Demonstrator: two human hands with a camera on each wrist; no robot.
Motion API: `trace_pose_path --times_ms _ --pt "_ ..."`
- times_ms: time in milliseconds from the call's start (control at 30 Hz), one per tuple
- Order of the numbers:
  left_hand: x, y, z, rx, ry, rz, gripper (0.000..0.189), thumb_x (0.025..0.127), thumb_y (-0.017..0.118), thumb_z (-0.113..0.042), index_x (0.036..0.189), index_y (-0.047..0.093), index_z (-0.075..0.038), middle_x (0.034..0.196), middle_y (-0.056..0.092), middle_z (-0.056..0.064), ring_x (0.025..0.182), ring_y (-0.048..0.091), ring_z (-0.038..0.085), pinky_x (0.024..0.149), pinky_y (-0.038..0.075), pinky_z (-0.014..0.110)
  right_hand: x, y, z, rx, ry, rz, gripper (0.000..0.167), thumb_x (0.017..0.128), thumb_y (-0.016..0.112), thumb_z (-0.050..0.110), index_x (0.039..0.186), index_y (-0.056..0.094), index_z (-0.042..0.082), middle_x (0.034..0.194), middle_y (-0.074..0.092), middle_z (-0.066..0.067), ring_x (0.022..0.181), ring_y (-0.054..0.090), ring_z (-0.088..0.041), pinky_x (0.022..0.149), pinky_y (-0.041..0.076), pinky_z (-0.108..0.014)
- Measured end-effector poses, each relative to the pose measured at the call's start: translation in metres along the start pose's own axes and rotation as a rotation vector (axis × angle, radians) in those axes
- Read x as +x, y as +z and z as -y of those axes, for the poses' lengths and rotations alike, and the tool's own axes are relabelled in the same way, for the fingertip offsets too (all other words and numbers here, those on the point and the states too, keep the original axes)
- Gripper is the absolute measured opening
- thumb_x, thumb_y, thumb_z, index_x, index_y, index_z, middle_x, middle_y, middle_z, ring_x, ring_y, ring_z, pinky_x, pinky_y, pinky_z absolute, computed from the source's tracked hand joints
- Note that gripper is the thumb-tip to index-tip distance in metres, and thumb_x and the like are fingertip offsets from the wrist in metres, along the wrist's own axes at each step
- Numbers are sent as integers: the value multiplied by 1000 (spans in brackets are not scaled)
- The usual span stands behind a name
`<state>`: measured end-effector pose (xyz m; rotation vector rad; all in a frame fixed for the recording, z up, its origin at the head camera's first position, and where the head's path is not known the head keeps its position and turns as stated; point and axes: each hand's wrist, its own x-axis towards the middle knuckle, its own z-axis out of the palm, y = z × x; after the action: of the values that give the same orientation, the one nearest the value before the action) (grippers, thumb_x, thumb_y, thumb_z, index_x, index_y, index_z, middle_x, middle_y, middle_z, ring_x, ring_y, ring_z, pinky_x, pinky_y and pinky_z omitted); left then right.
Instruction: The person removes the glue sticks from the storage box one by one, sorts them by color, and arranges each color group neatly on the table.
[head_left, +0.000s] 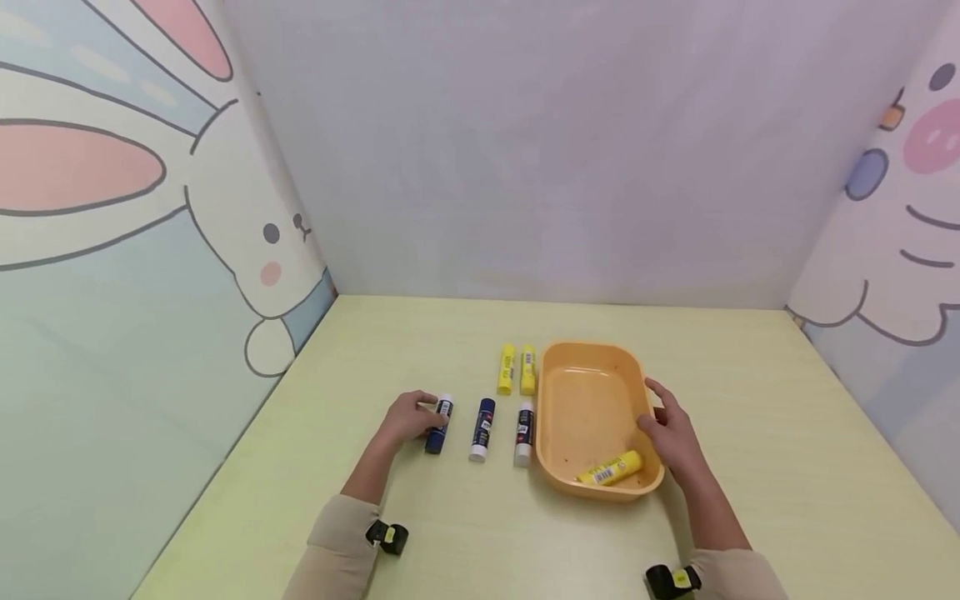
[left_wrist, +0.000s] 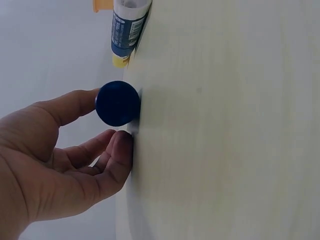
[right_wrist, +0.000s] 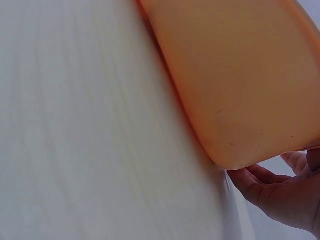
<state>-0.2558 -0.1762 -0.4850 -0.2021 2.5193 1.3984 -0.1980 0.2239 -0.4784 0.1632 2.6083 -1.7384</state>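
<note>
In the head view my left hand (head_left: 408, 417) is at a dark blue glue stick (head_left: 435, 437) with a white end, lying on the table. The left wrist view shows this glue stick (left_wrist: 117, 103) end-on. There the thumb touches it, and the fingers of my left hand (left_wrist: 70, 160) rest by the tabletop with a small gap to it. At the right side of an orange plastic tray (head_left: 588, 350), my right hand (head_left: 675, 433) grips the rim, thumb over the edge. A yellow glue stick (head_left: 611, 469) lies inside the tray. The right wrist view shows the tray wall (right_wrist: 240, 80) above my right hand (right_wrist: 285, 192).
Between my left hand and the tray lie a blue glue stick (head_left: 483, 429) and a white-capped blue one (head_left: 524, 433). Two yellow glue sticks, one (head_left: 506, 369) left of the other (head_left: 528, 370), lie behind them. A pale wall (head_left: 525, 167) borders the table's far edge.
</note>
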Motion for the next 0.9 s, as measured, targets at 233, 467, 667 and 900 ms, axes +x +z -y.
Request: trace_pose_path --times_ms 233,467,667,900 --pt "-3 2 2 14 -9 -5 45 77 74 -12 116 58 3 85 62 10 71 60 19 62 52 32 -3 1 -1 -3 -3 -1 62 92 43 0 148 18 8 124 44 -38 104 52 -39 77 48 -34" --pt "-7 -3 -9 -1 15 -28 46 78 74 -13 118 57 3 86 63 10 70 58 19 61 51 32 1 0 1 -2 -29 -11 62 92 43 0 148 18 8 124 44 -38 103 53 -40 77 49 -36" --pt "-11 -7 -16 -33 23 -51 45 80 72 -14 120 57 0 89 61 10 72 59 21 65 53 33 0 -2 2 -5 -22 -10 62 92 43 0 148 17 7 125 43 -38 105 52 -41 78 48 -36" --pt "-21 -10 -30 -79 63 -25 46 82 71 -15 123 56 0 91 61 11 78 61 25 70 53 37 -1 -1 1 -2 -30 -8 62 92 43 0 148 18 7 124 43 -39 104 52 -41 78 48 -37"
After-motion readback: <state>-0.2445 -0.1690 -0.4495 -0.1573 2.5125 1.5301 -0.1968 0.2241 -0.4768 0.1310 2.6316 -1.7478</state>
